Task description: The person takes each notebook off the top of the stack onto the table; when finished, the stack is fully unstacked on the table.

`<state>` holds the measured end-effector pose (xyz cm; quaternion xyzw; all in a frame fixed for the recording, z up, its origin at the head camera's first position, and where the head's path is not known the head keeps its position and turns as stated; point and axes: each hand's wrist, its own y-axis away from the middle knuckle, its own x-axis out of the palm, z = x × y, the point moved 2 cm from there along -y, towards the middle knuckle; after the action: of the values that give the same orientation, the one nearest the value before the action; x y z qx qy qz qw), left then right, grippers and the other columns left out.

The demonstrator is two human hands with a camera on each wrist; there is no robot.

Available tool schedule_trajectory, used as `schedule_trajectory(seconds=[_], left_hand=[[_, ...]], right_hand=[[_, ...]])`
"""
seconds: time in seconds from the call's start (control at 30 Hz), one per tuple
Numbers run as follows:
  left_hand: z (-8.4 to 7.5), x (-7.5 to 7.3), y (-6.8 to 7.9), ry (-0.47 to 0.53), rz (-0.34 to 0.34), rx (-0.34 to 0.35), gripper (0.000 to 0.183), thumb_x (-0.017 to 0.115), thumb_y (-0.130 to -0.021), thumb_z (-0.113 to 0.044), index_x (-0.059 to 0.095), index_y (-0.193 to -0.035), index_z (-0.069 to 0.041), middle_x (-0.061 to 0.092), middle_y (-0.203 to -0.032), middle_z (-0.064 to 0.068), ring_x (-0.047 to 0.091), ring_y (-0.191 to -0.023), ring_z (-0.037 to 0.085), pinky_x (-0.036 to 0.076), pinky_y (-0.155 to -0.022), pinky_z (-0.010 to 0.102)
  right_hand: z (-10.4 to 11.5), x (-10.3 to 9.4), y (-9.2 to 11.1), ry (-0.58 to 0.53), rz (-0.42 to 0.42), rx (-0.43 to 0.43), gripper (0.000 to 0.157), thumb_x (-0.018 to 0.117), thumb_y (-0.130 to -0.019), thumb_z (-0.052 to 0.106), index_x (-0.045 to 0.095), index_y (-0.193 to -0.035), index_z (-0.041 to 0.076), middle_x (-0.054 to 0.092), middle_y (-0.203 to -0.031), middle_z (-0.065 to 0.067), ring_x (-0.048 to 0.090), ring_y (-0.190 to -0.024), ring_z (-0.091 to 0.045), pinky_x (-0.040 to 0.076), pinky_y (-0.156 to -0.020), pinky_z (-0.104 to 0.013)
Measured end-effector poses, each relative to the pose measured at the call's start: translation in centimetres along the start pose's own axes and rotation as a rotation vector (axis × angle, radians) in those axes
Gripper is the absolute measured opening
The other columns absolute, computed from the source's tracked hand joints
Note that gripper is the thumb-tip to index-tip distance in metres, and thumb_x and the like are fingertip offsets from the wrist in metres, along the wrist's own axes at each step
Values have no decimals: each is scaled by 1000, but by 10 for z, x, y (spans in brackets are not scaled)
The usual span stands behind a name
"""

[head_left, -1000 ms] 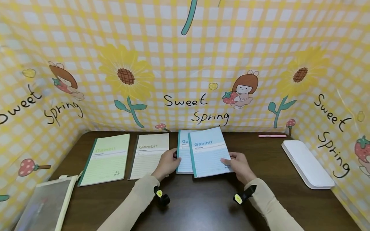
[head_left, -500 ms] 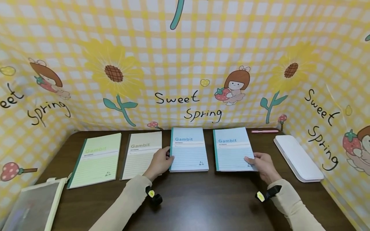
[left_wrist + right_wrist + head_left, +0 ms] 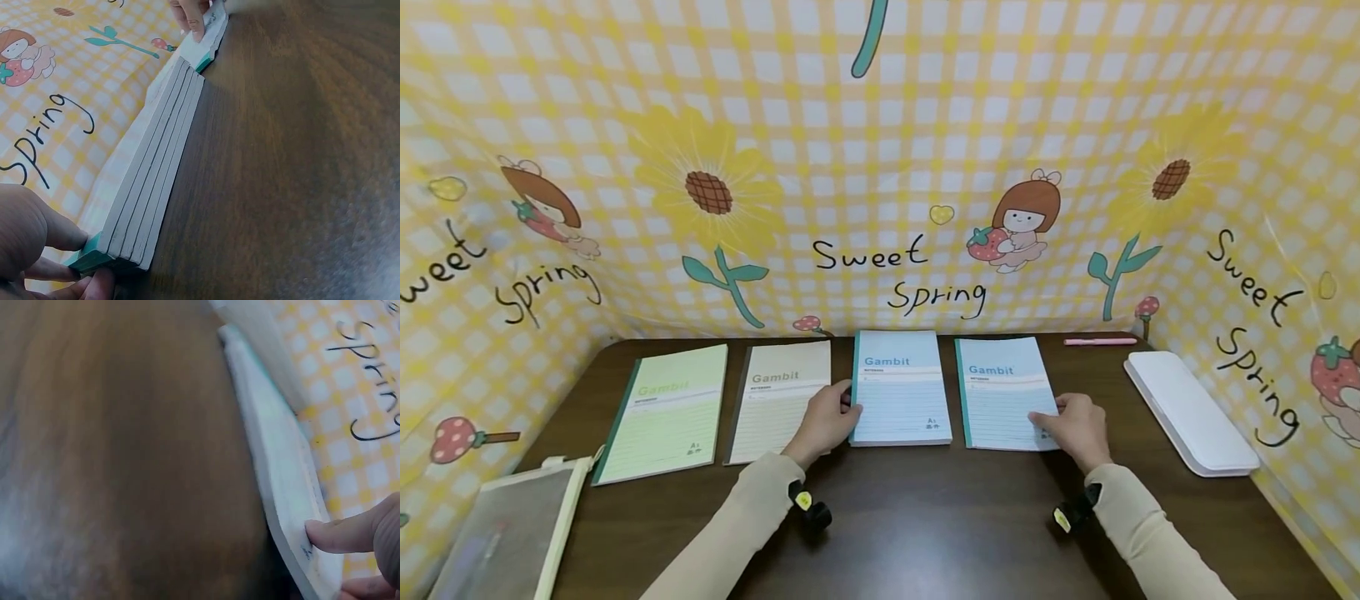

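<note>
A stack of several blue notebooks (image 3: 898, 396) with teal spines lies mid-table. My left hand (image 3: 826, 423) grips its spine side, thumb at the upper edge and fingers against the spine (image 3: 97, 253). To the right, my right hand (image 3: 1081, 427) pinches the lower right corner of another blue notebook (image 3: 1000, 396). In the right wrist view, the thumb presses this notebook's cover (image 3: 281, 462) while the other fingers are at its edge, partly hidden. That corner looks slightly raised. A beige notebook (image 3: 778, 400) lies left of the stack, partly behind my left hand.
A green notebook (image 3: 662, 412) lies farther left, above a translucent zip pouch (image 3: 512, 533) at the table's left edge. A white case (image 3: 1191, 412) lies at the right. Behind it is a pink pen (image 3: 1100, 342). Checked cloth (image 3: 880, 167) walls the table's back and sides.
My right hand has drawn one blue notebook rightward off the stack and lowered it to the table. My left hand has stayed at the stack's spine, and the stack now sits straight.
</note>
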<state>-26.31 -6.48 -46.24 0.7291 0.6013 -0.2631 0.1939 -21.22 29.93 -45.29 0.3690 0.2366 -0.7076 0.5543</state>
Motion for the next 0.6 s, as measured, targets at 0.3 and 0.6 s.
schedule_trajectory(seconds=[0.3, 0.6], left_hand=[[-1, -2, 0, 0, -11, -10, 41, 60, -91, -5, 54, -129, 9, 64, -96, 16, 62, -82, 20, 54, -73, 35], [-3, 0, 1, 12, -2, -8, 40, 59, -91, -5, 55, -129, 7, 64, -96, 16, 63, -83, 21, 54, -74, 35]], right_hand=[[20, 7, 4, 162, -67, -101, 47, 70, -85, 33, 61, -111, -5, 58, -104, -24, 58, -87, -35, 47, -60, -46], [81, 62, 6, -83, 170, -353, 44, 68, -90, 29, 62, -120, -2, 69, -94, -11, 66, -84, -24, 54, -70, -37]])
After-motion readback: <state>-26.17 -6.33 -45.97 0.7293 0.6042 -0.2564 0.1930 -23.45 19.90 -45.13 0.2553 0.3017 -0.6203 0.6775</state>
